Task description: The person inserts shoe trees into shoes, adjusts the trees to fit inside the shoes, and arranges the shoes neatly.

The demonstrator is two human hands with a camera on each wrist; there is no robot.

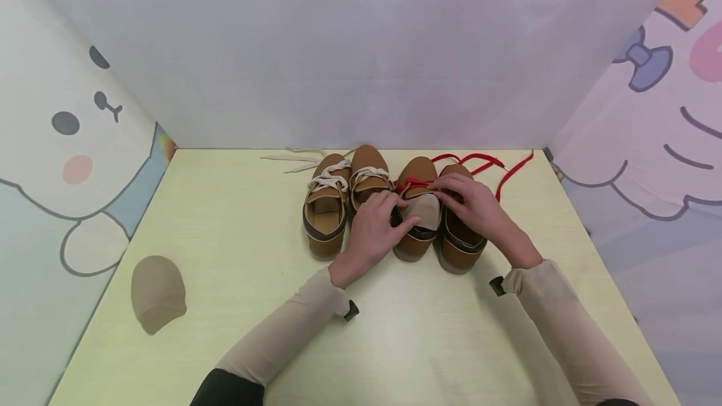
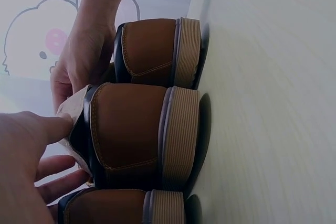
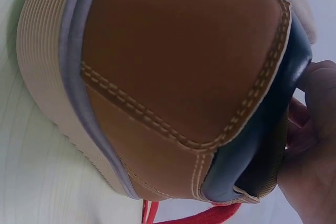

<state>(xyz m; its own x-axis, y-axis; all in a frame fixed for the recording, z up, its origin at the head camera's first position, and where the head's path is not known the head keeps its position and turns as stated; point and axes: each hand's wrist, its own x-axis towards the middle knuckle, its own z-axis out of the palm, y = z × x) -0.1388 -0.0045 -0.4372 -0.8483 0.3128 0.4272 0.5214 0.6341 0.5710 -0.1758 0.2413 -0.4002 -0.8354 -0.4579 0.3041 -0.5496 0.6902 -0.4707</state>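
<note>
Pale tabletop (image 1: 254,343) throughout. Near left lies a loose beige pad (image 1: 158,293), long axis running away from the person, rounded end farthest. Farther on, the left hand (image 1: 369,230) pinches a second pad (image 1: 424,210) at the opening of the third shoe (image 1: 414,248) from left; the right hand (image 1: 474,205) works at its front, grip indeterminable. Progress judged partial: one pad apparently part-inserted, one outstanding. Shoe's toe points away, lengthwise toward the wall (image 1: 361,49).

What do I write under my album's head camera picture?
Left hand and right hand at a red-laced shoe with a beige pad in its opening.
</note>
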